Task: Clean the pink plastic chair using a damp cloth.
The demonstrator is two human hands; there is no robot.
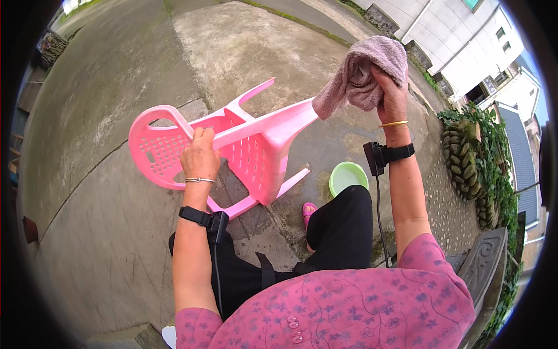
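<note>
A pink plastic armchair (261, 170) lies tipped over in front of me, its perforated backrest to the left and its legs pointing in several directions. My left hand (200, 155) grips the chair's armrest close to the backrest. Up at the right, my right hand (390, 94) holds a bunched mauve terry cloth (370, 65). The cloth's lower end hangs over the tip of a raised chair leg (301, 114) and hides that tip. Beside my right knee stands a light green plastic basin (333, 181) with whitish liquid inside, partly covered by the knee.
Stained concrete ground (113, 144) with joints and cracks surrounds the chair. At the right are a stacked stone wall (462, 157) with green vines and a carved grey stone slab (481, 257). A white building (462, 35) rises at the upper right. Cables run from both wrist straps.
</note>
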